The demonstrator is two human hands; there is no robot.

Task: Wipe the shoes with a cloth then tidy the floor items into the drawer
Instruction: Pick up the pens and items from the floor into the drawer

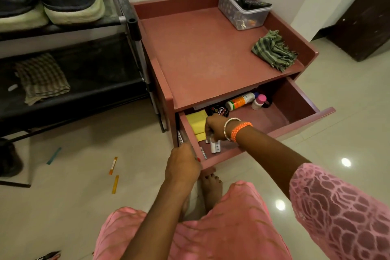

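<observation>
Right hand (214, 126) I see reaching into the open drawer (295, 110), fingers curled around small white tubes (215, 147). Left hand (182, 162) grips the drawer's near corner. Two orange sticks (114, 174) lie on the floor (84, 175).

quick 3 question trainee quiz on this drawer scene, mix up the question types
1. True or false: the drawer is open.
2. Where is the green striped cloth? A) cabinet top B) floor C) inside the drawer
3. Fill in: two orange pens lie on the ____.

Key: 1 true; 2 A; 3 floor. Note: the right hand reaches into the drawer; the left hand is at its front corner.
</observation>
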